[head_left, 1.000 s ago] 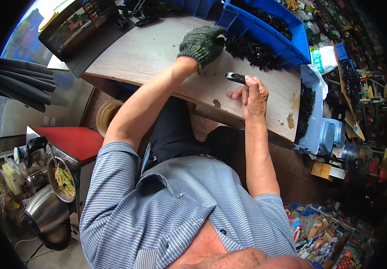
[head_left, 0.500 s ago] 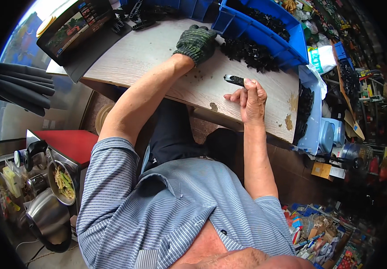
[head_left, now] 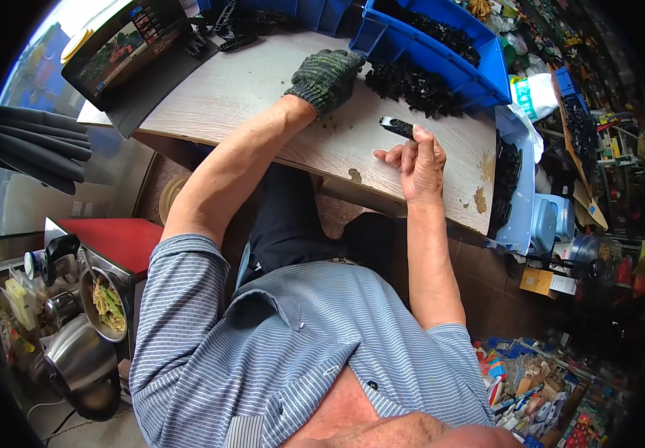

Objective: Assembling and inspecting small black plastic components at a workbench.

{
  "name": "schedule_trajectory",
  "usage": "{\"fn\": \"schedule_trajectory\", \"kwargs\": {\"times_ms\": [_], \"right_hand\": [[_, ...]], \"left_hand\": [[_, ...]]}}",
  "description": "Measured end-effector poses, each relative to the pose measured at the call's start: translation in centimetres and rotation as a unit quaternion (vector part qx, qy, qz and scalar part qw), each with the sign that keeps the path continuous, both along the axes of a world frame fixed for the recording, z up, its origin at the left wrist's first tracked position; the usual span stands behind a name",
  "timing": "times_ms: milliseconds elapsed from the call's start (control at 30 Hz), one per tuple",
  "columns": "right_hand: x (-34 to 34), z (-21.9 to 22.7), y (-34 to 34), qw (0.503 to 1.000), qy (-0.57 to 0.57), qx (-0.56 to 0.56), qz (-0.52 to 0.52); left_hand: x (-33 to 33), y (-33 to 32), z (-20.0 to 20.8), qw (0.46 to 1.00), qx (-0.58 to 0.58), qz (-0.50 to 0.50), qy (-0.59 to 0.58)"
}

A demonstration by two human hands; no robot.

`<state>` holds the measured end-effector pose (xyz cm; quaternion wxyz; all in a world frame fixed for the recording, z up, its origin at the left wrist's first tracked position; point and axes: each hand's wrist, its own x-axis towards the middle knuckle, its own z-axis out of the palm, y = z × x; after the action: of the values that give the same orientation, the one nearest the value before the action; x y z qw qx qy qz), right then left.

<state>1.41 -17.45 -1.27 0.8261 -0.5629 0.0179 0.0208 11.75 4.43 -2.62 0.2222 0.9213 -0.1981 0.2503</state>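
Note:
A dark green knitted glove covers my left hand (head_left: 327, 81), which lies over the table beside a heap of small black plastic parts (head_left: 414, 88). Its fingers are curled, and anything inside them is hidden from above. Bare and lower to the right, my right hand (head_left: 422, 163) pinches a short black tool with a shiny silver end (head_left: 397, 126) between thumb and forefinger. That end points left toward the glove, apart from it, and the other fingers are bent loosely. I cannot make out the tool's exact kind.
A blue bin (head_left: 442, 45) of black parts stands behind the heap. At the far left of the table (head_left: 218, 112) a screen (head_left: 124, 56) leans near more black pieces (head_left: 236, 33). A pale blue crate (head_left: 516, 187) sits beyond the right edge. A red-topped surface (head_left: 109, 243) is at left.
My right hand has shifted slightly right and up with the tool, whose silver end has moved likewise. My gloved left hand has turned a little near the heap.

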Motion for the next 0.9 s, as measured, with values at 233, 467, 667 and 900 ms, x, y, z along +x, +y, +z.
{"fn": "schedule_trajectory", "kwargs": {"times_ms": [233,467,667,900], "right_hand": [[1.5,0.6,-6.3,0.982,0.099,0.002,-0.161],[1.9,2.8,-10.6,0.955,0.089,0.015,-0.283],[1.4,1.5,-3.6,0.993,0.068,-0.069,-0.072],[1.9,0.5,0.8,0.986,0.031,-0.126,0.1]], "left_hand": [[-4.6,0.4,1.0,0.97,-0.176,-0.004,-0.165],[-8.8,0.2,1.0,0.952,-0.27,0.011,-0.14],[-9.4,-2.1,0.3,0.957,-0.266,-0.04,-0.111],[-10.2,-2.8,0.0,0.967,-0.243,-0.072,-0.003]]}}
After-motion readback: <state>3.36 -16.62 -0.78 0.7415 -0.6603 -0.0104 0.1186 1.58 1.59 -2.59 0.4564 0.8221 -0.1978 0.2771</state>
